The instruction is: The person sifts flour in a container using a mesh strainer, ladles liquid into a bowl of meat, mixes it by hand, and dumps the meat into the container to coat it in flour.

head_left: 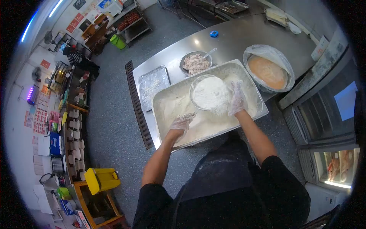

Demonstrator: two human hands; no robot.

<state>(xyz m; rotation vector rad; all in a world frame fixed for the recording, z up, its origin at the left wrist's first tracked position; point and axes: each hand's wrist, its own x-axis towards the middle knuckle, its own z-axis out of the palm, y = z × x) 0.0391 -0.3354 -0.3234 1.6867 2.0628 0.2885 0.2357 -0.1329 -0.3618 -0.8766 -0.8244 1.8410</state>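
A large pale rectangular tub (162,143) of flour stands before me on the steel table. Inside it is a round, thin-rimmed sieve or bowl (191,91), heaped with white flour (209,93). My right hand (238,100), in a clear plastic glove dusted with flour, grips the vessel's right side. Low and to the left in the tub, my gloved left hand (182,123) has its fingers curled just below the vessel's rim. Floury crumbs coat those fingers, and what they hold is too unclear to name.
A bowl of raw, pale meat pieces (196,64) with a spoon stands behind the tub. To its left lies a metal tray (153,86). A lined bucket of orange liquid (268,72) is at right, and a blue object (214,34) behind. Another person (78,59) stands far left.
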